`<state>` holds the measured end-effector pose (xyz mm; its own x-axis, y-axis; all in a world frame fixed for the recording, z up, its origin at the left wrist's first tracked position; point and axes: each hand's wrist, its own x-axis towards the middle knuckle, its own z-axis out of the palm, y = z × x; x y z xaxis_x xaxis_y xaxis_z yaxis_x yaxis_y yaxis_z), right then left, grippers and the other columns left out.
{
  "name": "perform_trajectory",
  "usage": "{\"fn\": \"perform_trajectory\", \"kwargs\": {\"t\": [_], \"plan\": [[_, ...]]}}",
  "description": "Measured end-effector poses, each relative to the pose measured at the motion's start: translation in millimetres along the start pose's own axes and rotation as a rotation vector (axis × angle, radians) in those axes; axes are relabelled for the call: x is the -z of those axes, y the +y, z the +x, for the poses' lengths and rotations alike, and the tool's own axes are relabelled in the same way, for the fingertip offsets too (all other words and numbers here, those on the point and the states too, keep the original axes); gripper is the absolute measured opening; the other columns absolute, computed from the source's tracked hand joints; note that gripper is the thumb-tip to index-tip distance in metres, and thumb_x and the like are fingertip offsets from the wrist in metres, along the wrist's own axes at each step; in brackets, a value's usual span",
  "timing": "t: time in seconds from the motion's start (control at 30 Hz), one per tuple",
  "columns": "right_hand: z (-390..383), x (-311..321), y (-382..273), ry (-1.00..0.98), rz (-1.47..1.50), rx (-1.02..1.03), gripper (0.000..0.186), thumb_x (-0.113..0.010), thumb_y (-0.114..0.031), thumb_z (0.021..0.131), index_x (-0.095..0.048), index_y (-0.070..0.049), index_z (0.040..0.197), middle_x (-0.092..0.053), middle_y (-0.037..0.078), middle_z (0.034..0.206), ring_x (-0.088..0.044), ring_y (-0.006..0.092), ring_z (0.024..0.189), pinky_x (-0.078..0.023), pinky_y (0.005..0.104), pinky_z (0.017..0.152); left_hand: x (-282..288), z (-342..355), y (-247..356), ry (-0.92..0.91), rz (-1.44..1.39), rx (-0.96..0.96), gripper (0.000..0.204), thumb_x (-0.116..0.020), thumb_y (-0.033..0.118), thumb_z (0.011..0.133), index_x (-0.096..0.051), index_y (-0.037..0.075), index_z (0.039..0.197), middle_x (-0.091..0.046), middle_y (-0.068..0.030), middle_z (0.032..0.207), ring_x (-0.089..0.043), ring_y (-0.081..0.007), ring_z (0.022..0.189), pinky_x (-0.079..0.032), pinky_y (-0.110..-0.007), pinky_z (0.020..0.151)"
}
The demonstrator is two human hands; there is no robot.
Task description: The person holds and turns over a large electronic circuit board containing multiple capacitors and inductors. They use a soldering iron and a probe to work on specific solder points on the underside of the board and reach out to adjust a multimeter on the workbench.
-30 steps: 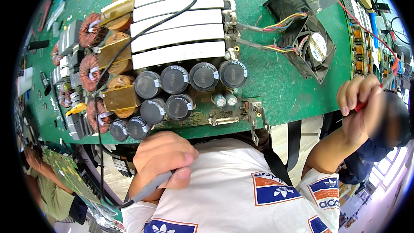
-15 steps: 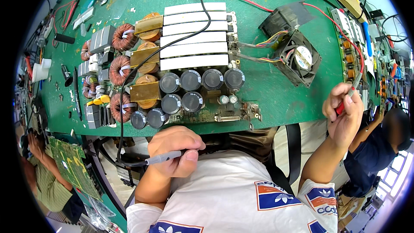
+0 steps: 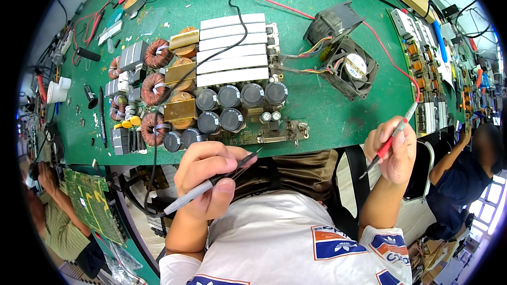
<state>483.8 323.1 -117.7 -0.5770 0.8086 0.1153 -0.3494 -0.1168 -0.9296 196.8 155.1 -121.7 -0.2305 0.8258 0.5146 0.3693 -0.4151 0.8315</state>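
Observation:
My left hand (image 3: pixel 203 174) is closed around a grey-and-black test probe (image 3: pixel 186 198), its thin tip pointing right, just off the table's front edge. A red test probe (image 3: pixel 385 148) is pinched in my right hand (image 3: pixel 397 159), with its dark tip slanting down to the left. Between and beyond my hands lies a large power circuit board (image 3: pixel 240 138). It carries black cylindrical capacitors (image 3: pixel 231 120), copper toroid coils (image 3: pixel 153 88) and long white bars (image 3: pixel 232 77). Neither tip touches the board.
Two black fans, one flat (image 3: pixel 353 68) and one on its side (image 3: pixel 330 24), are wired to the board. The black lead (image 3: pixel 210 55) crosses it. More boards (image 3: pixel 420 68) stand at the right. Co-workers sit at both sides; a green board (image 3: pixel 92 200) is near the left one.
My right hand has come left and slightly down, turning its probe so the tip shows. The left hand's probe has tilted, exposing its tip. The whole view has shifted slightly.

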Motion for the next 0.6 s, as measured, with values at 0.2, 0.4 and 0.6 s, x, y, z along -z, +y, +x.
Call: {"fn": "perform_trajectory", "kwargs": {"t": [0.2, 0.4, 0.6], "plan": [[-0.8, -11.6, 24.0, 0.073, 0.061, 0.1, 0.021, -0.064, -0.017, 0.096, -0.054, 0.001, 0.098, -0.059, 0.01, 0.069, -0.059, 0.0196, 0.06, -0.046, 0.0305, 0.055, -3.8, 1.2, -2.8, 0.05, 0.004, 0.077, 0.02, -0.067, 0.008, 0.089, -0.063, -0.002, 0.106, -0.064, -0.0172, 0.095, -0.07, -0.0303, 0.086, -0.058, -0.037, 0.074], [0.9, -23.2, 29.5, 0.101, -0.001, 0.116, 0.017, -0.065, -0.006, 0.091, -0.056, 0.004, 0.102, -0.065, 0.017, 0.082, -0.065, 0.0222, 0.071, -0.056, 0.0351, 0.067, -9.5, 7.7, -3.8, -0.011, 0.111, 0.054, 0.02, -0.073, 0.001, 0.082, -0.066, -0.003, 0.101, -0.069, -0.0202, 0.094, -0.07, -0.03, 0.086, -0.058, -0.035, 0.074], [1.2, -22.1, 33.4, 0.127, -0.034, 0.123, 0.021, -0.064, -0.011, 0.091, -0.058, 0.006, 0.102, -0.065, 0.017, 0.081, -0.065, 0.0226, 0.073, -0.058, 0.0359, 0.066, -9.9, 8.4, -2.4, -0.115, 0.227, 0.001, 0.035, -0.079, -0.006, 0.07, -0.067, -0.001, 0.102, -0.068, -0.018, 0.096, -0.07, -0.0308, 0.086, -0.058, -0.036, 0.074]]}}
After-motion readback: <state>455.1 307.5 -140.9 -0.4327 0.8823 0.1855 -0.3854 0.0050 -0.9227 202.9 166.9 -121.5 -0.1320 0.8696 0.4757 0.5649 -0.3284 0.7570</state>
